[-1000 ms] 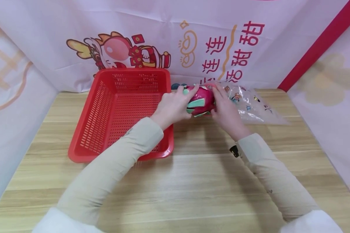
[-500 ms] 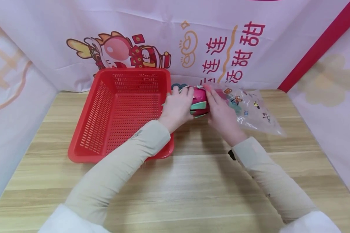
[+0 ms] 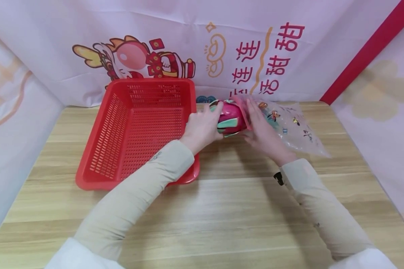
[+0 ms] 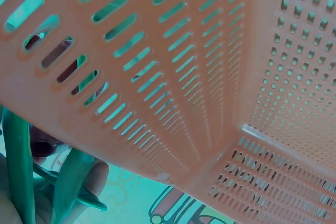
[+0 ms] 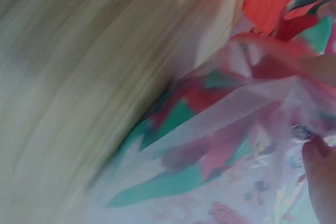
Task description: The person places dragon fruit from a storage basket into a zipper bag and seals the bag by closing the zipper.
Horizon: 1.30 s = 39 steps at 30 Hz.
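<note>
we see left hand [image 3: 203,127] clamped on dragon fruit [image 3: 230,114], right hand [image 3: 265,135] gripping bag [image 3: 294,132]; fruit lies between, long axis sideways, bagward.

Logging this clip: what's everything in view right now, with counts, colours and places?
table: one, light wood grain, under everything
basket: one, red, on the table's left half
dragon fruit: at least one, magenta with green leaves, at the bag's mouth; more magenta and green shows through the plastic, possibly the same fruit
bag: one, clear with cartoon prints and pinkish rim, right of the basket
backdrop: white-pink cloth with printed cartoon and red characters, behind the table
small object: one, black, by the right cuff
left hand: one, holding the fruit
right hand: one, holding the bag's rim
sleeves: two, beige
</note>
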Available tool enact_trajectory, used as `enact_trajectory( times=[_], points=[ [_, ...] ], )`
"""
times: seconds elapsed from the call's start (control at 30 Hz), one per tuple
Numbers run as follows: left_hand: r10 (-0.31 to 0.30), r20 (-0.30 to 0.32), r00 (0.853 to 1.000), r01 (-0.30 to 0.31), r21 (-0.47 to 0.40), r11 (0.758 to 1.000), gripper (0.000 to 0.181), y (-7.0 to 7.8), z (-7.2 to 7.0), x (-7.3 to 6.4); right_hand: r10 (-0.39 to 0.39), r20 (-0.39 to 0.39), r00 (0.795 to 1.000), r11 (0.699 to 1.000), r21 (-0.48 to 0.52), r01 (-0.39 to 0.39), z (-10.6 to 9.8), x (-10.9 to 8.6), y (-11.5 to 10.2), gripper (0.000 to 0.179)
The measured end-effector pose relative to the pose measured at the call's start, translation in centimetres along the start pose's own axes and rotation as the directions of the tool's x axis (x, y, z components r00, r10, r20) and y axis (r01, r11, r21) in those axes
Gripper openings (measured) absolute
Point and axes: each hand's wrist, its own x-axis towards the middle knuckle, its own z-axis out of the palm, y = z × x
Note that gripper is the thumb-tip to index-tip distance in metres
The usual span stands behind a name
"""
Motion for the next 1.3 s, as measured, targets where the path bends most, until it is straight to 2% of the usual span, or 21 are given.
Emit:
enact_trajectory(
  times=[0.1,0.17,0.37,0.67,0.87,1.0,1.13,1.3],
  points=[
    [0.013,0.023,1.000,-0.013,-0.014,1.000,0.089,-0.1,0.0,0.1,0.050,-0.027,0.998,0.998,-0.021,-0.051,0.2,-0.4,0.7,0.096],
    [0.023,0.033,0.999,-0.022,-0.031,0.999,0.090,-0.1,0.1,0.2,0.053,-0.041,0.998,0.998,-0.038,-0.055,0.5,-0.3,1.0,0.093],
    [0.053,0.034,0.998,-0.050,-0.064,0.997,0.089,-0.3,0.2,0.2,0.091,-0.018,0.996,0.994,-0.064,-0.092,1.0,-0.2,1.0,0.092],
    [0.093,0.011,0.996,-0.092,-0.076,0.993,0.090,0.1,0.1,0.8,0.007,-0.093,0.996,0.993,-0.113,-0.018,1.1,-0.6,0.9,0.092],
    [0.115,-0.008,0.993,-0.115,-0.031,0.993,0.083,0.8,-0.1,0.8,-0.014,-0.132,0.991,0.988,-0.156,-0.007,1.1,-0.8,0.8,0.094],
    [0.133,-0.033,0.991,-0.133,0.010,0.991,0.079,1.1,-0.3,0.8,-0.067,-0.167,0.984,0.981,-0.190,0.035,1.1,-0.7,0.6,0.097],
    [0.145,-0.034,0.989,-0.144,0.029,0.989,0.082,0.9,-0.3,1.1,-0.084,-0.175,0.981,0.973,-0.225,0.043,1.1,-0.4,0.4,0.098],
    [0.178,-0.017,0.984,-0.177,0.031,0.984,0.082,0.4,-0.1,1.7,-0.089,-0.148,0.985,0.961,-0.273,0.046,1.3,-0.3,0.1,0.099]
  ],
)
